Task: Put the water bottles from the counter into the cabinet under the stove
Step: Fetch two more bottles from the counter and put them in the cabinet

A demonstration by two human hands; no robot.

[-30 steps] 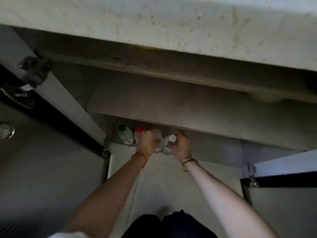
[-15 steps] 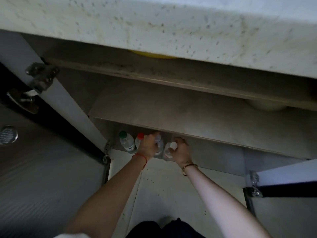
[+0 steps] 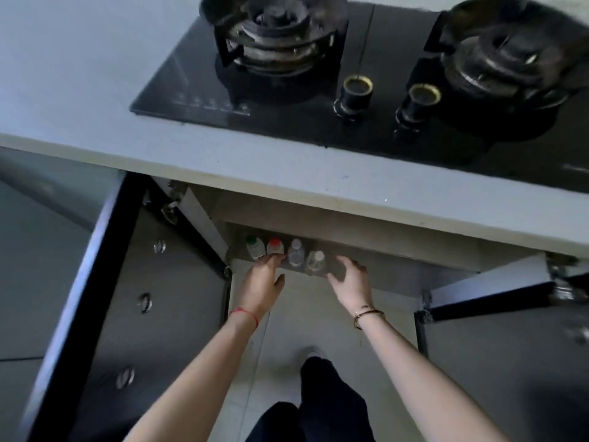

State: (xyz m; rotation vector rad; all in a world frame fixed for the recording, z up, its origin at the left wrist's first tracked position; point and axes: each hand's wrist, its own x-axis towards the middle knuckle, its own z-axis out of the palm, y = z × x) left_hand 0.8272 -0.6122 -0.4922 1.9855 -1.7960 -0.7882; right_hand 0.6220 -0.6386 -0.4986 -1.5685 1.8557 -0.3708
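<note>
Now four bottles [image 3: 288, 254] stand beyond two empty hands [image 3: 262, 282].

We see a green-capped bottle [image 3: 254, 247], a red-capped bottle [image 3: 274, 246], two clear white-capped bottles [image 3: 296, 254], a black glass stove [image 3: 318, 116], a pale grey counter [image 3: 79, 74], a red wrist string [image 3: 244, 314] and a gold bracelet [image 3: 367, 314].

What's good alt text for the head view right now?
Seen from above, two bare hands, left hand and right hand, open and empty, reach toward four water bottles standing in a row inside the open cabinet under a two-burner gas stove. Both cabinet doors stand open.
</note>
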